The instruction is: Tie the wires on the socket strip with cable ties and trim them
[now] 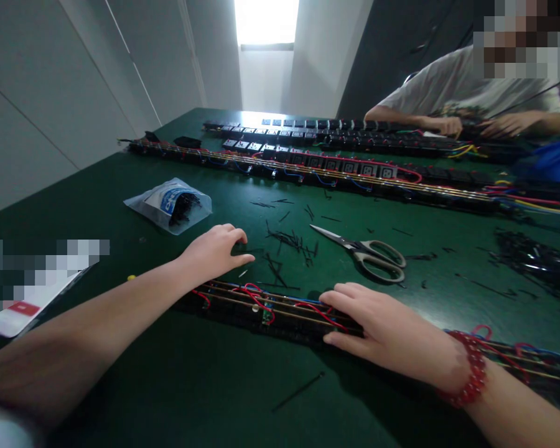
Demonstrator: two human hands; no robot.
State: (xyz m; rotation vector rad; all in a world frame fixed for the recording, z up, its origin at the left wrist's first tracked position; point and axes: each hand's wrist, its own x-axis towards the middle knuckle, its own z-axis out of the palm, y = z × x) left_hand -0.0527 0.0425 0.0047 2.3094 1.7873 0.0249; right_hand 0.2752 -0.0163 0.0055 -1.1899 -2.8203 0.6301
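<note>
A long black power strip with brass-coloured rails, red and blue wires and a small green circuit board lies along the near side of the table. My right hand, with a red bead bracelet at the wrist, grips it, fingers over the far edge and thumb on the near one. Just beyond the strip, my left hand hovers with thumb and fingers apart and nothing visible between them. Loose black cable ties are scattered to its right. Scissors with grey handles lie beyond my right hand.
A clear plastic bag of black ties lies at left. Several more power strips span the far side of the green table. Dark clippings are heaped at right. Another person works across the table.
</note>
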